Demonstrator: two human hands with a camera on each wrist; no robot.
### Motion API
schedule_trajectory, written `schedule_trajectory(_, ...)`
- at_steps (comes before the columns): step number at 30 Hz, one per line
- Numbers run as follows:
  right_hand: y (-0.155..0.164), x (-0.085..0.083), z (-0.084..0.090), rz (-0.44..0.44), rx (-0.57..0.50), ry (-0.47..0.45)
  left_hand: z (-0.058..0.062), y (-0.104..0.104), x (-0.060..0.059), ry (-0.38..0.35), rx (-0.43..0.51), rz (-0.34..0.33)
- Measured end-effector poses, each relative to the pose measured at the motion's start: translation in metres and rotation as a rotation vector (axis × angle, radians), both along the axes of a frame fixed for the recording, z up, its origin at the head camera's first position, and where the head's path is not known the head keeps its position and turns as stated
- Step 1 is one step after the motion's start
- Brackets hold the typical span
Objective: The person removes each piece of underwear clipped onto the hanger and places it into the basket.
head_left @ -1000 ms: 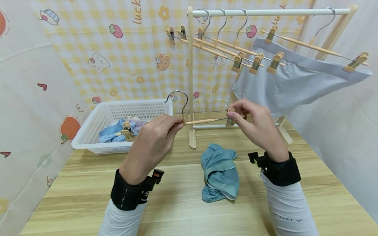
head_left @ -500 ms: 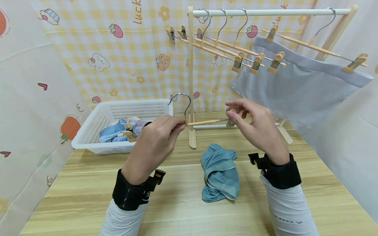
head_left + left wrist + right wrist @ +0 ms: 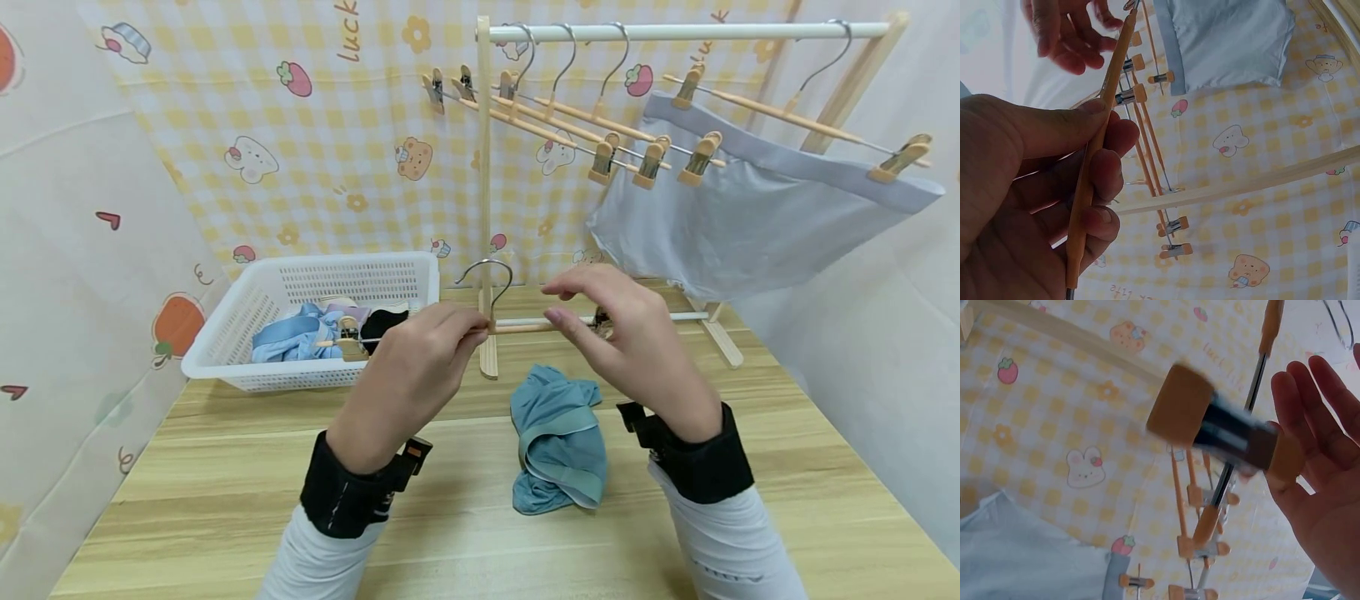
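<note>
A wooden clip hanger (image 3: 525, 326) with a metal hook (image 3: 489, 279) is held level above the table. My left hand (image 3: 468, 327) pinches its bar just beside the hook; in the left wrist view the bar (image 3: 1094, 169) lies between thumb and curled fingers. My right hand (image 3: 562, 304) hovers over the bar's right half with fingers straight. In the right wrist view the hanger's right clip (image 3: 1222, 428) sits beside that open palm (image 3: 1316, 462), not gripped. The hanger's left clip (image 3: 347, 333) hangs over the basket. A crumpled teal garment (image 3: 558, 446) lies on the table below the hands.
A white basket (image 3: 247, 333) with several garments stands at the left. A wooden rack (image 3: 483, 208) with a white rail (image 3: 675, 32) stands behind, carrying three bare clip hangers (image 3: 555, 117) and a pale blue garment (image 3: 735, 225) clipped on a fourth.
The hanger has shifted right and slightly down with my left hand. My right hand has released the right clip and straightened its fingers over the bar.
</note>
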State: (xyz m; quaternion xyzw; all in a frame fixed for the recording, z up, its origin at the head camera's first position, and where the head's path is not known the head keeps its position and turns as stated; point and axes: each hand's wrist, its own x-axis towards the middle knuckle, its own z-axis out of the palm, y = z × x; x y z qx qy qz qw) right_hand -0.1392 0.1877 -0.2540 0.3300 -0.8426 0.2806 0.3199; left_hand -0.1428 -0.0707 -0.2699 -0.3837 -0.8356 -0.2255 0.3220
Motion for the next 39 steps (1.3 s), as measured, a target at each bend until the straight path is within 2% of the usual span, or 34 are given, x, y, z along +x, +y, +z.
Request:
schedule_trajectory(4,-0.012,0.001,-0.003,0.058,0.021,-0.005,0.001,0.002,0.001,0.005,-0.008,-0.01)
schedule_trajectory(10,-0.023,0.001,-0.009,0.122,0.041,-0.066,0.0,0.004,0.001,0.02,-0.019,-0.021)
schedule_trajectory(18,-0.029,0.001,-0.012,0.111,0.112,-0.107,0.002,0.005,0.002,0.046,-0.011,-0.031)
schedule_trajectory(28,-0.031,-0.001,-0.016,0.11,0.09,-0.02,0.001,0.005,0.002,0.059,-0.01,-0.047)
schedule_trajectory(39,-0.029,-0.004,-0.016,0.116,0.087,0.003,0.003,0.004,0.005,0.031,0.013,-0.064)
